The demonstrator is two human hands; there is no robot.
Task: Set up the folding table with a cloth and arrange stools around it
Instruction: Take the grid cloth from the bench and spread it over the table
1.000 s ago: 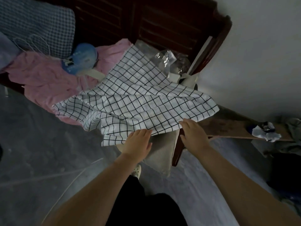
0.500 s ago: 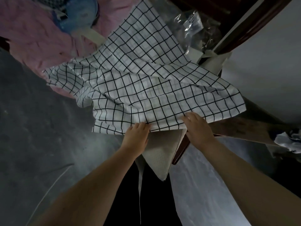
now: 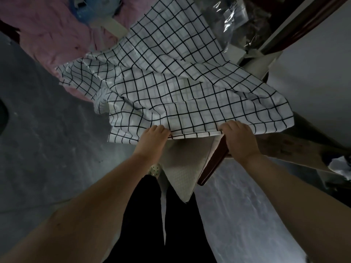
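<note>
A white cloth with a black grid pattern point(image 3: 171, 82) lies rumpled over the corner of a dark wooden bed. My left hand point(image 3: 153, 137) grips its near edge with curled fingers. My right hand point(image 3: 238, 137) grips the same edge further right. Between my hands the edge is pulled fairly straight. A beige cloth point(image 3: 182, 171) hangs in a point below the checked cloth, over the bed's dark red wooden leg point(image 3: 212, 168). No folding table or stool is in view.
Pink bedding point(image 3: 57, 35) and a blue object point(image 3: 91, 10) lie at the upper left. Crumpled clear plastic point(image 3: 233, 16) sits at the top right by a white wall point(image 3: 319, 76). A brown board point(image 3: 296, 147) with a white rag point(image 3: 340, 166) lies to the right. Grey floor point(image 3: 47, 149) spreads left.
My view has moved closer and lower over the bed corner. Both hands have closed on the checked cloth's near edge and drawn it toward me; the cloth has shifted and bunched.
</note>
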